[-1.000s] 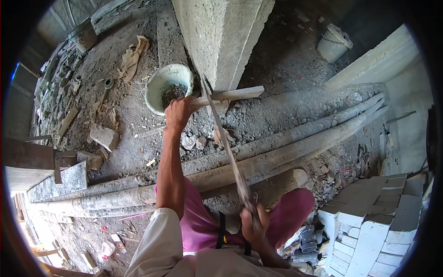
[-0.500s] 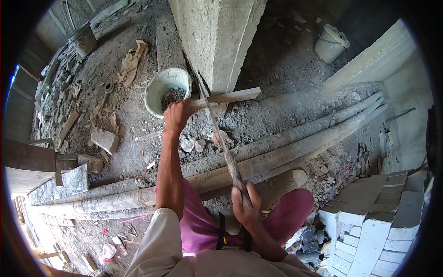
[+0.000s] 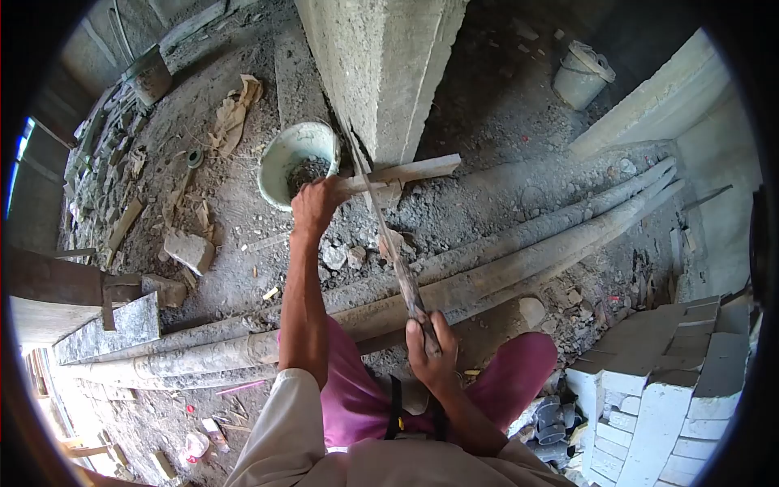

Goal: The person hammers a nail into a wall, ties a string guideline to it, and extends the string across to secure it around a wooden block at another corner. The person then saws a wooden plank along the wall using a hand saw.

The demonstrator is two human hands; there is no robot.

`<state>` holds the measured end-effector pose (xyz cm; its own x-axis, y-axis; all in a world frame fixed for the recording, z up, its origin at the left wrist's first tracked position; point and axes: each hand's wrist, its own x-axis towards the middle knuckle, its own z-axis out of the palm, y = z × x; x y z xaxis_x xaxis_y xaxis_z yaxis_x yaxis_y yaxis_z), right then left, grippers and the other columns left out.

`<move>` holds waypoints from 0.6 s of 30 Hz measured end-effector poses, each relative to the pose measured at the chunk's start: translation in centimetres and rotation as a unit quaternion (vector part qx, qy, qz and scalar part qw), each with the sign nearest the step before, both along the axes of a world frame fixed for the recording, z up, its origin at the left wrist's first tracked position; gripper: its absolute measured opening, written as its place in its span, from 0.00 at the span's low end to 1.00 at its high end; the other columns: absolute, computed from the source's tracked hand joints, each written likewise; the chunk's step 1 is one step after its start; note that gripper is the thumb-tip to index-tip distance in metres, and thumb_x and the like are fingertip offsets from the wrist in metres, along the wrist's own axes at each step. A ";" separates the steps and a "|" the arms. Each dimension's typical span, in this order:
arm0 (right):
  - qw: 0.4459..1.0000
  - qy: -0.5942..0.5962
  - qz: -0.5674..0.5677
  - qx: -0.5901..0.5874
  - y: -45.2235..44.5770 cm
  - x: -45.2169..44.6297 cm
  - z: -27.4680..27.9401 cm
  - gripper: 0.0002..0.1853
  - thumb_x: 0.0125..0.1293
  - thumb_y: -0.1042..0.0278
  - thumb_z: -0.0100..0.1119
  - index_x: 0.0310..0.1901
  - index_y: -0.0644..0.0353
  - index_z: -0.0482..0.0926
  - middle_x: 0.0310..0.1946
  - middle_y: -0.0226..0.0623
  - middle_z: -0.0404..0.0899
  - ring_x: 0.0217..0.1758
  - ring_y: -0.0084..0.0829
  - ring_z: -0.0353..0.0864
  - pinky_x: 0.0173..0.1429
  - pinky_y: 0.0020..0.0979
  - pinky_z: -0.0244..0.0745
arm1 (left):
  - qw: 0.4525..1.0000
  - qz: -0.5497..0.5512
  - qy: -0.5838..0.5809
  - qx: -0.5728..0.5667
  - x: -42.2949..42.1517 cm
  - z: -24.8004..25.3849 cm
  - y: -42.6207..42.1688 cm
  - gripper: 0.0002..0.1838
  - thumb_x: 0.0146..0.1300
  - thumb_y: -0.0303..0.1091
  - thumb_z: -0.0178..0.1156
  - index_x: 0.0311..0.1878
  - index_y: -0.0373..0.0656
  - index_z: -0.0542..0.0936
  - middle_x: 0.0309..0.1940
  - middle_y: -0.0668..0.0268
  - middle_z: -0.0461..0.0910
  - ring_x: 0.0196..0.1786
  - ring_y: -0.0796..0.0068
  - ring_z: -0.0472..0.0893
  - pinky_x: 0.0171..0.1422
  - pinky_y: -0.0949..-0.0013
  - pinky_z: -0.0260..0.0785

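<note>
My left hand (image 3: pixel 315 204) grips the near end of a pale wooden strip (image 3: pixel 422 169), which lies sideways beside the foot of a concrete column (image 3: pixel 373 73). In my right hand (image 3: pixel 430 349) is the wooden handle of a long-bladed tool (image 3: pixel 380 213). The narrow blade is seen almost edge-on and crosses the strip just right of my left hand, its tip near the column; whether it is a saw or a machete I cannot tell. Close behind my left hand stands a pale bucket (image 3: pixel 272 166) with rubble inside.
Long dusty pipes (image 3: pixel 479 280) run across the floor before my knees. A concrete block (image 3: pixel 189 250) and torn paper (image 3: pixel 235 118) lie left. Another bucket (image 3: pixel 580 77) stands at far right, stacked white blocks (image 3: pixel 641 406) at near right.
My right hand has pushed the tool slightly forward along its length, across the strip. My left hand still holds the strip in place. The view has shifted a little.
</note>
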<state>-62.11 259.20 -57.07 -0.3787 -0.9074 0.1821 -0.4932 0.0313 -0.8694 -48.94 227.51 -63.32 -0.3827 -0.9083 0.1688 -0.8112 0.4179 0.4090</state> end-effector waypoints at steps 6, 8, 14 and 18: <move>0.989 0.135 0.029 0.046 12.9 0.3 -2.4 0.10 0.64 0.76 0.61 0.44 0.59 0.72 0.31 0.43 0.73 0.26 0.37 0.76 0.28 0.37 0.71 | 1.000 0.005 0.000 0.027 -0.2 0.6 -0.1 0.21 0.56 0.48 0.69 0.50 0.50 0.82 0.44 0.61 0.84 0.48 0.54 0.83 0.48 0.52 0.74; 0.985 0.167 0.034 0.027 13.4 0.2 -2.3 0.10 0.64 0.76 0.61 0.45 0.59 0.72 0.32 0.44 0.74 0.26 0.37 0.76 0.27 0.35 0.71 | 1.000 0.001 0.007 0.018 0.0 0.2 0.0 0.21 0.56 0.48 0.69 0.50 0.50 0.82 0.44 0.62 0.84 0.48 0.54 0.83 0.48 0.52 0.74; 0.999 0.005 0.031 -0.015 -1.0 -1.0 1.3 0.06 0.65 0.75 0.61 0.41 0.59 0.73 0.32 0.47 0.73 0.25 0.40 0.75 0.22 0.34 0.64 | 1.000 -0.007 0.005 -0.015 0.1 -0.2 -0.1 0.19 0.55 0.45 0.70 0.50 0.52 0.82 0.43 0.64 0.84 0.46 0.55 0.83 0.47 0.53 0.76; 0.986 0.161 0.007 -0.031 4.7 -0.5 -0.1 0.04 0.68 0.73 0.59 0.39 0.63 0.74 0.28 0.42 0.73 0.25 0.37 0.75 0.23 0.34 0.63 | 1.000 0.007 0.002 0.028 -0.3 1.1 0.1 0.19 0.56 0.46 0.69 0.49 0.50 0.82 0.44 0.62 0.84 0.47 0.54 0.83 0.49 0.53 0.74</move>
